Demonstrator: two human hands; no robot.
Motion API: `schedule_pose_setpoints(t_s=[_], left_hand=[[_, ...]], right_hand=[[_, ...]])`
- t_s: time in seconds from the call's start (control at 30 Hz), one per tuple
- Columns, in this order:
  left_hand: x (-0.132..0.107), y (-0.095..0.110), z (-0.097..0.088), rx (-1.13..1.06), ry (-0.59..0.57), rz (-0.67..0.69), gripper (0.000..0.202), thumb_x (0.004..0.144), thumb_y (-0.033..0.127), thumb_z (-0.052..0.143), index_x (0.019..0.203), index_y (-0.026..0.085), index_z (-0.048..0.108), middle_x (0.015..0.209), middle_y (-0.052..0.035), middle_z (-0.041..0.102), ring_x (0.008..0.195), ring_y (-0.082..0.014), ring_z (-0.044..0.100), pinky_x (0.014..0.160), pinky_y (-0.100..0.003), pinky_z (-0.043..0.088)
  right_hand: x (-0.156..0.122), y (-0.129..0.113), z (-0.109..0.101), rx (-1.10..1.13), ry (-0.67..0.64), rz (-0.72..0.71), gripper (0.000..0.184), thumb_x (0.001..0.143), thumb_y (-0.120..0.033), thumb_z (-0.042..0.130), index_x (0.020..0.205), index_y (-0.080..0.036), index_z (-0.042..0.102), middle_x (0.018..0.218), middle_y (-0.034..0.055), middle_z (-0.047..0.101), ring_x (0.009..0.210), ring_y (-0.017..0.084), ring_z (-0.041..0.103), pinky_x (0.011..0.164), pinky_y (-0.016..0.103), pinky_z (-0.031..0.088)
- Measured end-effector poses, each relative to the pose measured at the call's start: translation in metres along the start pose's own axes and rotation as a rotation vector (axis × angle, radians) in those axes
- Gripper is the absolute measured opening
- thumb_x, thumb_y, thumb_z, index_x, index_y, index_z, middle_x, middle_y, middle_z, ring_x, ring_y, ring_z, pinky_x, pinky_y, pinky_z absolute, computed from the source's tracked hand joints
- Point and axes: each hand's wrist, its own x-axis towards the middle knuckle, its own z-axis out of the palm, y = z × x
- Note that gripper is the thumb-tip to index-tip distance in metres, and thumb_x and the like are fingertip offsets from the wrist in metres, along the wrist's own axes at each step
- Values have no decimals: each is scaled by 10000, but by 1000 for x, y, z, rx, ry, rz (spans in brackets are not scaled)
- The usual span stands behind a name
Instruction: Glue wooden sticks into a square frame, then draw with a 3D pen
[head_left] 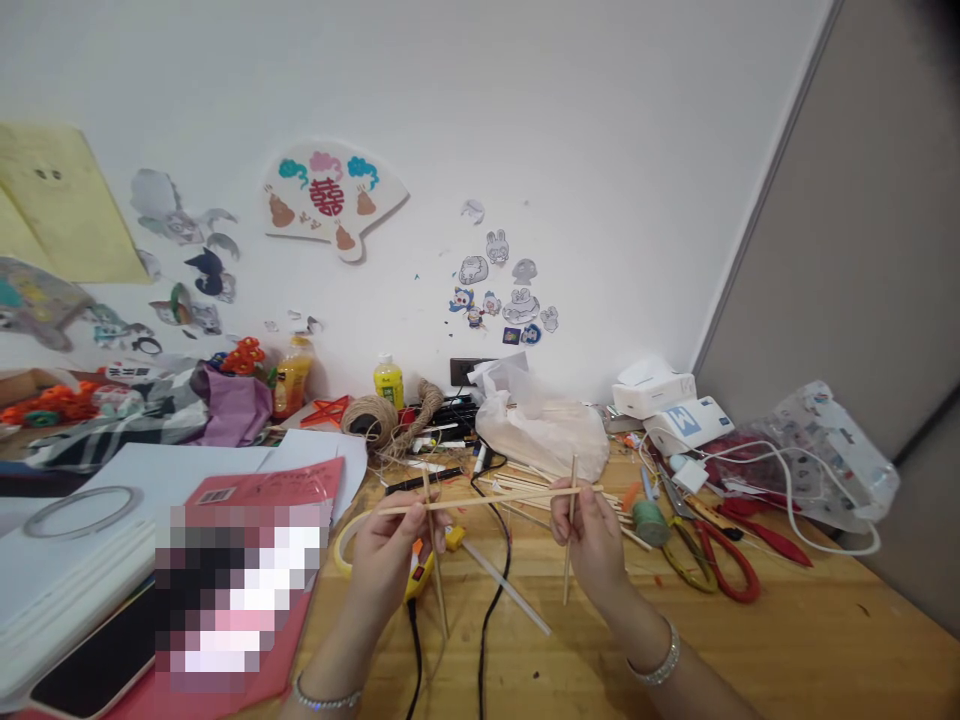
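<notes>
Between my two hands spans a thin wooden stick [491,499], held roughly level above the table. My left hand [390,545] pinches its left end, where an upright wooden stick [440,600] crosses it. At the other end my right hand [598,545] has its fingers closed around the crossing with a second upright stick [566,585]. Whether the crossings are fastened, I cannot tell. Partly hidden behind my left hand lies a yellow hot glue gun [421,575], a translucent glue stick [510,588] extending from it toward the lower right.
Loose wooden sticks [525,487] lie behind my hands, near a plastic bag [544,435]. Pliers [724,560] and green thread [649,523] are at right. A red folder [315,500] lies left; a black cable [491,610] crosses the table [637,680]. Twine [367,420] sits behind.
</notes>
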Motion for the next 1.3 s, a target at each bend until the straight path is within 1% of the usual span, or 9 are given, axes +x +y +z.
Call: schedule_pose_setpoints(t_s=[0.23,0.57,0.73,0.93,1.07,1.17,1.3], left_hand=[[0,2,-1,6,-19,-17,235,693,395,736,724,174,663,574,-17,686,382,-120,564,360,-206,408],[0,1,-2,7,-12,77,237,660,418,756,729,198,702,573,-34,698,376,-147,571,342,-227,394],[0,1,-3,25,-13,67,252,673,413,745,752,176,713,574,-53,695,372,-150,561,343,-241,394],[0,0,-3,38,-4,69,253,668,421,744,720,178,697,584,-56,701,378,-146,556,344,-239,380],[-2,2,-2,49,-3,38,262,679,424,735,722,170,688,577,-45,687,386,-138,552,362,-237,392],[-1,2,-1,6,13,-23,257,674,418,739,714,178,657,589,-26,684,394,-127,555,384,-230,400],[3,-1,3,-79,59,-159,272,668,414,736,715,177,612,602,-3,669,392,-94,531,333,-169,298]], right_hand=[[2,2,0,-4,23,1,459,793,-620,549,789,-166,615,446,-74,404,408,80,339,419,208,257],[-1,1,0,6,8,-7,453,809,-613,534,809,-166,614,443,-72,411,408,86,338,424,214,258],[-1,1,-1,-14,9,-12,464,797,-627,533,801,-169,610,441,-71,410,402,90,343,423,220,271],[-1,1,0,-16,10,-18,465,806,-625,523,796,-168,609,446,-68,410,410,92,346,426,221,267],[0,1,-1,-15,8,-17,464,804,-627,525,799,-170,606,439,-70,403,408,91,337,430,222,268],[1,0,-2,-32,-15,4,446,833,-606,500,762,-174,587,447,-66,396,417,89,336,432,218,264],[5,0,-4,-146,-117,53,467,877,-587,417,679,-182,539,471,-56,382,426,93,331,426,218,270]])
